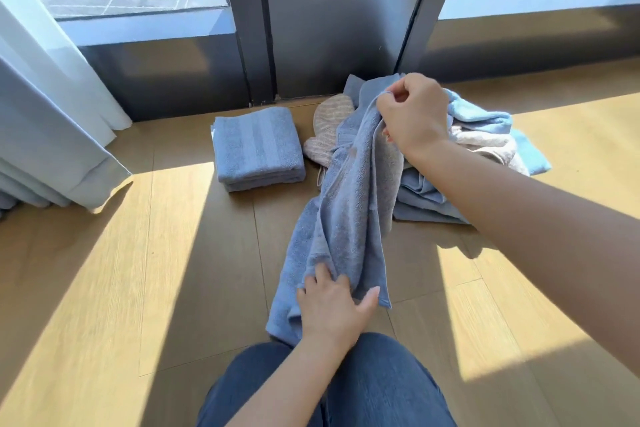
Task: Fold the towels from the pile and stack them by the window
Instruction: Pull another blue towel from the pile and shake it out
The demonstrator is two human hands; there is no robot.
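Observation:
A grey-blue towel [346, 208] hangs crumpled between my hands above the wooden floor. My right hand [414, 114] grips its upper end, raised in front of the pile. My left hand [332, 305] pinches its lower edge just beyond my knee. The pile of unfolded towels [485, 146], light blue, beige and grey-blue, lies on the floor at the right, partly hidden by my right arm. Two folded grey-blue towels [258, 149] are stacked near the window frame at centre left.
A beige striped cloth [329, 128] lies between the stack and the pile. The dark window frame [332, 28] stands straight ahead. White and grey curtains [45, 107] hang at the left. My leg in blue jeans [374, 388] fills the bottom centre.

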